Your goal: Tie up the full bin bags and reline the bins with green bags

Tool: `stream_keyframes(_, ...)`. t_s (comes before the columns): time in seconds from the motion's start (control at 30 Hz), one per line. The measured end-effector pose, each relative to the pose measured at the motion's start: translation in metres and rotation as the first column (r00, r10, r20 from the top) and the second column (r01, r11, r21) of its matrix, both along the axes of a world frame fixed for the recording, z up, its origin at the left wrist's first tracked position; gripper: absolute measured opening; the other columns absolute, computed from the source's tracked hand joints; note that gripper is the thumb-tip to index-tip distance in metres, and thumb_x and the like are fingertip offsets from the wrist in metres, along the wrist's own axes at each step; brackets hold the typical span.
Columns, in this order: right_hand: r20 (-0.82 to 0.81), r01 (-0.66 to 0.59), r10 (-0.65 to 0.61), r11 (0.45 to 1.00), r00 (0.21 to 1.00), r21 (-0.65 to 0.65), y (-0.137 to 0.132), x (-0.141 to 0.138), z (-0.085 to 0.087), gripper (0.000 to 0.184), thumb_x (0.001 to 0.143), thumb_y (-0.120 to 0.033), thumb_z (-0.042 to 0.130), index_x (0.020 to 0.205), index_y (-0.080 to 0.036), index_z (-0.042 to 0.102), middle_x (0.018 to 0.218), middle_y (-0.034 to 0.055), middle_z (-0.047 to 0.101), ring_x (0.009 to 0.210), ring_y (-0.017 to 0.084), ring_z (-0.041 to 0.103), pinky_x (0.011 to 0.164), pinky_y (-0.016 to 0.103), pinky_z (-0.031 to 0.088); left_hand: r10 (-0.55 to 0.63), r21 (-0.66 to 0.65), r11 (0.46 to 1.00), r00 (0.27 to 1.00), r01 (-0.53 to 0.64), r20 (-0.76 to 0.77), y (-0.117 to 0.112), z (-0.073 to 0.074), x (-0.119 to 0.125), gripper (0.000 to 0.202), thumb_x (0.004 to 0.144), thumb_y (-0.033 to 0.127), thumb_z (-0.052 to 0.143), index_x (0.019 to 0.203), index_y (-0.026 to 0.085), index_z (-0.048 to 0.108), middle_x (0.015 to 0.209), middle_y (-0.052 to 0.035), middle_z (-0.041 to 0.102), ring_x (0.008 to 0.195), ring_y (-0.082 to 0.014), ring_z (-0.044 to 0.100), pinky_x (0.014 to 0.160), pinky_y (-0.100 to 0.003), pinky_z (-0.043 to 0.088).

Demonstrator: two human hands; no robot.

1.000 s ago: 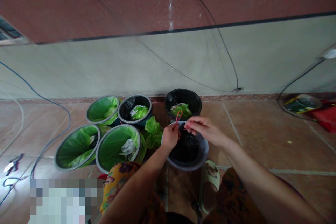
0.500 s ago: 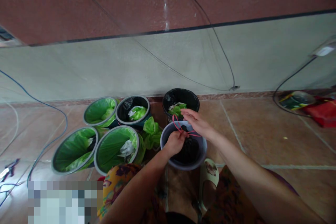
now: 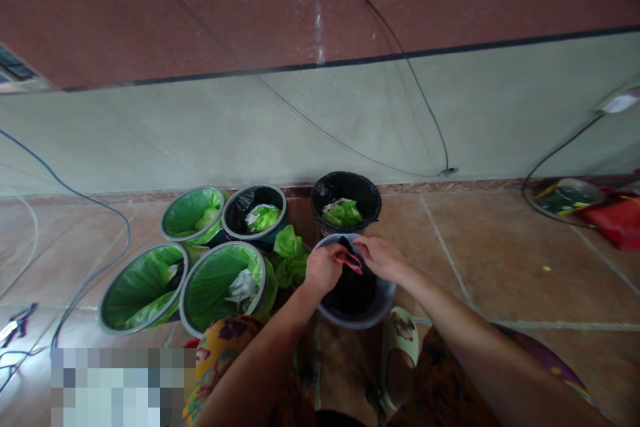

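In front of my feet stands a pale purple-grey trash bin [image 3: 387, 303] with a black garbage bag [image 3: 350, 293] inside it. My left hand [image 3: 324, 269] is closed at the bin's left rim, gripping the bag's pink drawstring [image 3: 350, 260], which hangs as a short loop. Opposite it, my right hand [image 3: 383, 257] reaches over the right rim, its fingers bent in and closed on the bag's upper edge; the fingertips are partly hidden. A bit of black plastic rises between the two hands.
Behind stands a black-lined bin [image 3: 367, 190] holding green plastic. Several lined bins, one a green-lined bin [image 3: 187, 320], stand at left, beside a crumpled green bag [image 3: 290, 257]. A blue cable [image 3: 100, 200] crosses the left floor; a red object [image 3: 615, 221] lies right, near the wall [image 3: 225, 127].
My right hand has gone from stretched-out fingers above the bin to bent fingers at the bag. The pink drawstring, spread in loops before, is now gathered short at my left hand.
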State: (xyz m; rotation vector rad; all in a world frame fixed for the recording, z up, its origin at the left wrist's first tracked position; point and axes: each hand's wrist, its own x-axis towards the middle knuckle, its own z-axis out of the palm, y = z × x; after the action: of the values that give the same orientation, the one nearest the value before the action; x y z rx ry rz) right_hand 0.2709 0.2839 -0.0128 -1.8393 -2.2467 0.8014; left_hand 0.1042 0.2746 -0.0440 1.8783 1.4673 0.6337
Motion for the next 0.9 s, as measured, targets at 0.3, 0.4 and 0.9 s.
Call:
stream_keyframes(0.3, -0.465, -0.242, 0.215, 0.970, 0.859, 0.001, 0.010, -0.014, -0.036, 0.032, 0.083, -0.014, 0.040, 0.095, -0.017, 0.069, 0.092, 0.0050, 0.072, 0.083, 0.016, 0.064, 0.076, 0.026, 0.046, -0.174, 0.123, 0.960, 0.883, 0.250, -0.437, -0.005, 0.016, -0.009, 0.033, 0.088, 0.018, 0.047, 0.118, 0.021, 0.059, 0.090, -0.0058, 0.071, 0.083, -0.0190, 0.066, 0.074, -0.028, 0.050)
stream_keyframes(0.4, -0.353, -0.213, 0.196, 0.977, 0.915, -0.009, 0.007, -0.013, -0.039, 0.027, 0.084, -0.018, 0.042, 0.086, -0.017, 0.069, 0.085, 0.0050, 0.071, 0.077, 0.016, 0.062, 0.071, 0.026, 0.044, -0.213, 0.100, 0.943, 0.807, 0.317, -0.550, -0.003, 0.016, -0.010, 0.029, 0.090, 0.019, 0.044, 0.114, 0.019, 0.060, 0.090, -0.0074, 0.070, 0.084, -0.0197, 0.066, 0.073, -0.028, 0.050)
stream_keyframes(0.9, -0.382, -0.156, 0.100, 0.981, 0.919, -0.117, 0.013, -0.011, -0.039, 0.025, 0.079, -0.015, 0.049, 0.087, -0.018, 0.072, 0.079, 0.0007, 0.071, 0.075, 0.014, 0.061, 0.074, 0.024, 0.046, -0.098, 0.224, 0.940, 0.832, 0.257, -0.546, -0.011, 0.007, -0.004, 0.025, 0.095, 0.027, 0.043, 0.094, 0.019, 0.067, 0.091, -0.0084, 0.067, 0.088, -0.0200, 0.061, 0.077, -0.028, 0.044)
